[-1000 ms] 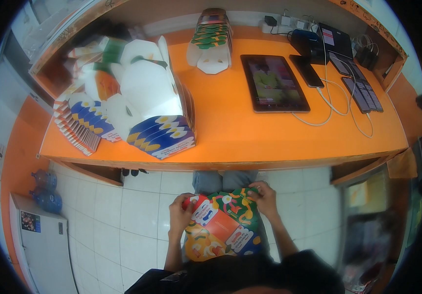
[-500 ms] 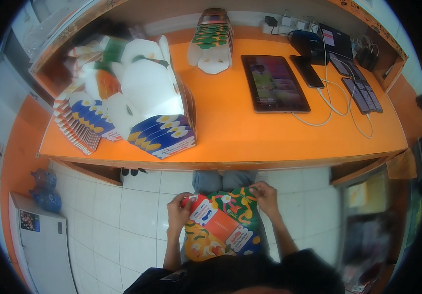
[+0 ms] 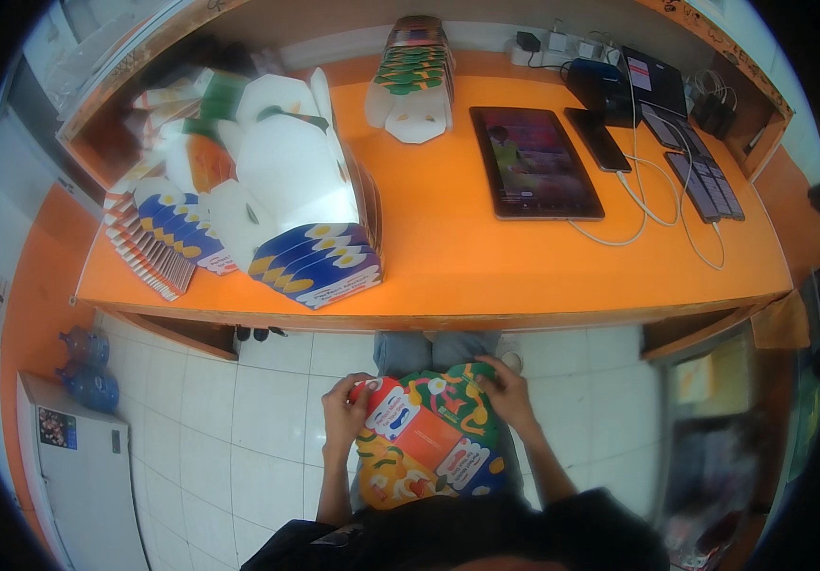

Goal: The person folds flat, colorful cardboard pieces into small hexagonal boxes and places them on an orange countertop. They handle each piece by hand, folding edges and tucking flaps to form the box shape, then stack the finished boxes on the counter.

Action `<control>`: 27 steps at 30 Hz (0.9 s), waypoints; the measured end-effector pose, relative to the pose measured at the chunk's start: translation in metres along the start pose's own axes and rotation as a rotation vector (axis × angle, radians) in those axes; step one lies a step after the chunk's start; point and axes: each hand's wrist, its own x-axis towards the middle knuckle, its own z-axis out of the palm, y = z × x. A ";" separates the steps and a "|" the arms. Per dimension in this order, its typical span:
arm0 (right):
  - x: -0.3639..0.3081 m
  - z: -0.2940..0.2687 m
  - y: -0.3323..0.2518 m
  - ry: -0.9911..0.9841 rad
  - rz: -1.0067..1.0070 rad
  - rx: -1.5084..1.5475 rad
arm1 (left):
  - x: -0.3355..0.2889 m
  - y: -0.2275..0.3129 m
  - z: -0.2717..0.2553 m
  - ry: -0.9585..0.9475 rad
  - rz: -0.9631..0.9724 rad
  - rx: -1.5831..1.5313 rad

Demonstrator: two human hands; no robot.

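A flat, colourful carton blank with red, green, yellow and blue printed panels lies on my lap, below the desk's front edge. My left hand grips its upper left red corner between thumb and fingers. At the upper right, my right hand pinches the green flap. Up on the desk at the left stand nested folded food boxes, white inside with blue printed sides. Another row of nested boxes with green and orange prints sits at the back middle.
The orange desk spans the view ahead of me. On its right lie a tablet, a black phone, more phones and white charging cables. Blue water bottles and a white cabinet stand at the left.
My right hand has shifted slightly left and inward along the green flap, which bends a little. My left hand keeps its hold, and the desk items stay put.
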 end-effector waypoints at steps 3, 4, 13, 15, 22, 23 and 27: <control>-0.001 0.004 -0.001 -0.010 -0.091 0.150 | -0.001 -0.001 0.000 -0.004 -0.025 0.038; -0.001 0.004 -0.002 0.002 -0.081 0.115 | -0.001 -0.001 0.000 -0.001 -0.027 0.045; -0.001 0.001 -0.003 0.048 -0.119 -0.005 | -0.002 -0.006 0.000 0.006 0.001 0.099; -0.002 0.001 -0.003 0.092 -0.167 -0.147 | -0.003 -0.005 0.001 0.016 -0.010 0.090; -0.002 -0.001 -0.011 0.175 -0.252 -0.110 | -0.002 0.009 0.001 0.166 0.160 0.089; -0.002 -0.002 -0.013 0.184 -0.271 -0.087 | -0.002 0.010 0.000 0.208 0.247 0.134; -0.003 -0.001 -0.020 0.087 -0.141 0.106 | -0.002 0.009 -0.005 0.164 0.230 0.091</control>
